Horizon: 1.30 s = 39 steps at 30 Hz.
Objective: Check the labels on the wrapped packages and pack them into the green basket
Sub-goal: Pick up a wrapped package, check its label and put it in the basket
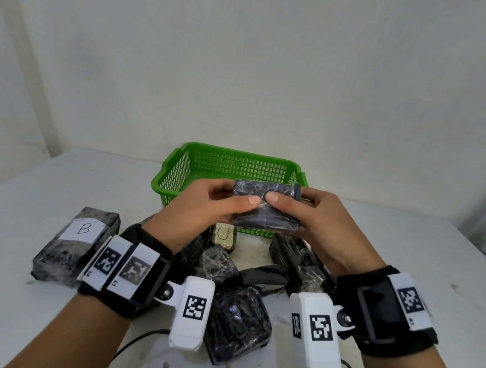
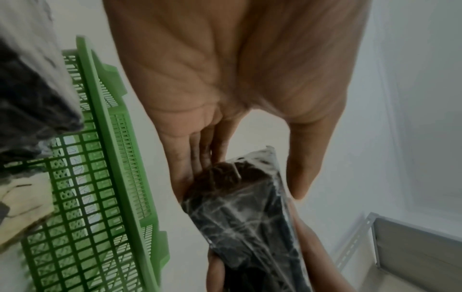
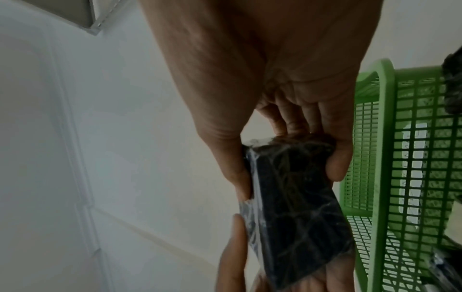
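White table (image 1: pixel 407 261), pale wall (image 1: pixel 248 64)

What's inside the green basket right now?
No packages visible inside the green basket; the near part of its floor is hidden by the held package and both hands.

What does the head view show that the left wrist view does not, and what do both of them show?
Only the head view shows the package labelled B lying on the table, the other wrapped packages near the wrists, and the right hand whole. Only the left wrist view shows the left hand from the palm side and a metal shelf frame. Both show the held package gripped by both hands and the green basket.
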Tool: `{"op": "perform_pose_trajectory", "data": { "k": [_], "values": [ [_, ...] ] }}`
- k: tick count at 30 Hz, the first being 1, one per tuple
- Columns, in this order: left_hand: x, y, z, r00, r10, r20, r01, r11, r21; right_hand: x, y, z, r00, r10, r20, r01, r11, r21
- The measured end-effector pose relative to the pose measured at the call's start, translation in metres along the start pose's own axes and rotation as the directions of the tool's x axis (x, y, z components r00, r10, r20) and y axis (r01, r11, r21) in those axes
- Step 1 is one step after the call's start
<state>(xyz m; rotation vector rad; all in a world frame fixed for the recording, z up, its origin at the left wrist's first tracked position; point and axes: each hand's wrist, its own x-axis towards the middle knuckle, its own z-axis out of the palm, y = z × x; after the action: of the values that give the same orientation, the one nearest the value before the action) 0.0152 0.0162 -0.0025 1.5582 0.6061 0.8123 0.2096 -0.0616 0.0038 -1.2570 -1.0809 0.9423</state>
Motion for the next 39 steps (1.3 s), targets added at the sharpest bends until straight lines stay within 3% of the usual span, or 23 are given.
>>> {"op": "perform_pose_trajectory", "data": {
  "k": [6, 15, 19, 26, 29, 39],
  "values": [
    [0.004, -0.002, -0.006, 0.999, -0.01, -0.049, 0.006, 0.998, -0.068, -0.004, 0.0, -0.003, 0.992, 0.058, 0.116, -0.062, 0.998, 0.025],
    [0.006, 0.002, -0.004, 0.998, 0.016, -0.054, -0.021, 0.994, -0.107, -0.002, -0.006, 0.001, 0.998, -0.003, 0.066, 0.0, 0.999, 0.046],
    [0.004, 0.004, -0.001, 1.0, -0.013, 0.009, 0.014, 0.996, -0.089, 0.0, -0.004, 0.0, 0.999, -0.048, -0.008, 0.048, 0.998, 0.05],
    [0.005, -0.001, -0.004, 0.999, -0.015, -0.033, 0.01, 0.989, -0.146, 0.002, -0.005, -0.005, 0.999, 0.009, 0.044, -0.01, 1.0, 0.024],
    [0.004, -0.003, 0.0, 1.0, -0.026, 0.009, 0.027, 0.987, -0.16, 0.002, -0.008, -0.009, 1.0, -0.023, 0.017, 0.023, 1.0, -0.003],
    [0.006, -0.001, -0.001, 0.999, 0.042, -0.012, -0.042, 0.997, -0.065, 0.002, -0.003, -0.012, 0.993, -0.115, 0.006, 0.115, 0.993, -0.012]
  ]
}}
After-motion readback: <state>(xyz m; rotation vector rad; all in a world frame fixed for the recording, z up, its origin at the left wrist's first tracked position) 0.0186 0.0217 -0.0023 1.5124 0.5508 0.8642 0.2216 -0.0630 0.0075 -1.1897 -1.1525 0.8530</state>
